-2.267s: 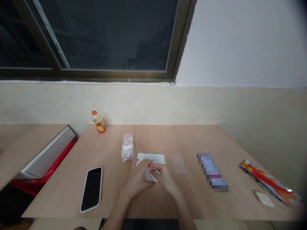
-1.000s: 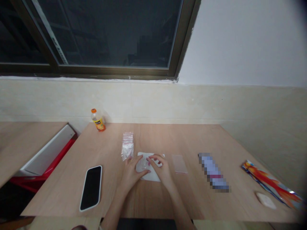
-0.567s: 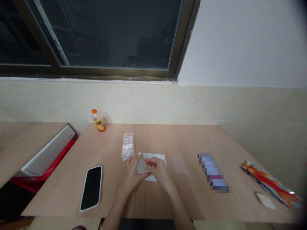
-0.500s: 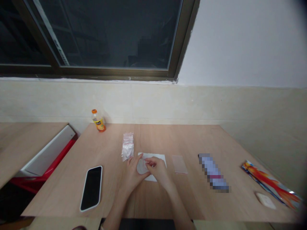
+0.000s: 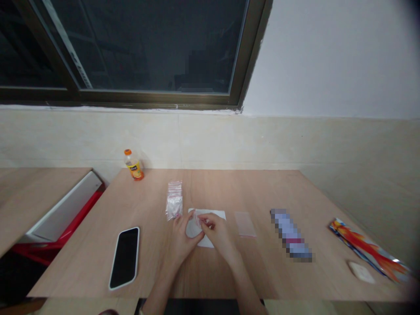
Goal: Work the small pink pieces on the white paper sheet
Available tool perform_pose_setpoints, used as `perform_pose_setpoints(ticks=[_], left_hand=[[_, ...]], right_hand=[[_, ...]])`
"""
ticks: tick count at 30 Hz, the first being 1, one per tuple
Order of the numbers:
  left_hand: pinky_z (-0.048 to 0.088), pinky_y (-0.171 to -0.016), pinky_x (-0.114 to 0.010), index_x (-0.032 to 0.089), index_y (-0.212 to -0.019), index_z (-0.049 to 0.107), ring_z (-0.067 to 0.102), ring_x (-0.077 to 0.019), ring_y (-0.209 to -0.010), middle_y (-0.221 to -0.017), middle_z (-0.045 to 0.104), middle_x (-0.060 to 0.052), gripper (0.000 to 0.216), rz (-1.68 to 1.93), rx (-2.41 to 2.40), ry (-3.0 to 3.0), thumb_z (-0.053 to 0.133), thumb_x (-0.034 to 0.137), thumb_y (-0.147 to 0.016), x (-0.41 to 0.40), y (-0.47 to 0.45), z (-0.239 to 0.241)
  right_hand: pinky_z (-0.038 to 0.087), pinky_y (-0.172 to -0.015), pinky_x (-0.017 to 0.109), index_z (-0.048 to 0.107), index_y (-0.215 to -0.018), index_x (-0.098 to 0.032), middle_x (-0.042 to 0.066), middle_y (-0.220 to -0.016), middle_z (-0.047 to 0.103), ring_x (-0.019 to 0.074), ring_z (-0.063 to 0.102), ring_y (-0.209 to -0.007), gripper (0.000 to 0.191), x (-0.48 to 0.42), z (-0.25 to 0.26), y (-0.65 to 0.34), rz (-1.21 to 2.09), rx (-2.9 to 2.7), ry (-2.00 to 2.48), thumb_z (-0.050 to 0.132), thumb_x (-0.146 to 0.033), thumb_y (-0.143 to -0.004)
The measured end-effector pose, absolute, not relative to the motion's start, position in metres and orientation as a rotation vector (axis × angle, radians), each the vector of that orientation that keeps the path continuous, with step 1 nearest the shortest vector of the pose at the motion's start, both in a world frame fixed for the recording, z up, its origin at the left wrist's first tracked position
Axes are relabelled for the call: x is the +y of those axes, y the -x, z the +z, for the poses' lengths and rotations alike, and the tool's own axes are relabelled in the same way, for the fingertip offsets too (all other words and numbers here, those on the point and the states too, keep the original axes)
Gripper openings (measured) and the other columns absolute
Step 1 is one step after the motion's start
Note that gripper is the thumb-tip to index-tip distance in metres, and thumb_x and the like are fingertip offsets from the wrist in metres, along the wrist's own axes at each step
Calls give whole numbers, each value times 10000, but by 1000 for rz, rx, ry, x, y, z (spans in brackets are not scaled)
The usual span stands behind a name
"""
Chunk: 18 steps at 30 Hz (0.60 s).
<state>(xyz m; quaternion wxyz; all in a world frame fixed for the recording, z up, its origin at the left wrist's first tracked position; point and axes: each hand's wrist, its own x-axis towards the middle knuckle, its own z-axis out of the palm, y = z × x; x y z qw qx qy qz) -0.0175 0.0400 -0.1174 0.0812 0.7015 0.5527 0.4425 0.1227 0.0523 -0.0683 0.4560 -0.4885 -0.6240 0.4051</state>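
Observation:
A small clear zip bag (image 5: 197,218) with a reddish strip is between my hands, above a white sheet of paper (image 5: 206,242) on the table. My left hand (image 5: 182,239) holds the bag from the left, with the index fingertip at its top edge and the thumb stretched along the lower side. Thumb and fingertips of my right hand (image 5: 217,231) pinch the bag near the strip. The bag's lower part is hard to make out against the paper. Just beyond my left fingers lies an overlapping row of clear zip bags (image 5: 174,202).
A single flat zip bag (image 5: 245,224) lies right of the paper. On the left are a white-edged phone (image 5: 125,258) and an orange-capped bottle (image 5: 134,166). A blurred-out device (image 5: 291,236), a colourful packet (image 5: 365,249) and a whitish object (image 5: 361,271) lie on the right.
Both hands keep almost the same grip on the bag. The whole view has shifted very slightly; nothing else has visibly moved on the table.

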Motion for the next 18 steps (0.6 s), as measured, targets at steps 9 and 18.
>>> perform_pose_setpoints(ticks=[9, 18], left_hand=[[454, -941, -467, 201, -1157, 514, 579, -268, -1072, -1125, 625, -108, 507, 1398, 1611, -2082, 690, 382, -718, 45, 30, -124], [394, -976, -493, 207, -1187, 481, 599, -263, -1043, -1099, 649, -93, 539, 1332, 1623, -2121, 689, 382, -721, 44, 32, -122]], right_hand=[[472, -564, 280, 701, -764, -179, 57, -715, 675, 187, 605, -611, 201, 73, -141, -137, 746, -1427, 1563, 634, -358, -704], [446, -686, 299, 704, -709, -220, 65, -779, 676, 222, 630, -753, 112, 64, -171, -126, 646, -1539, 1620, 616, -161, -675]])
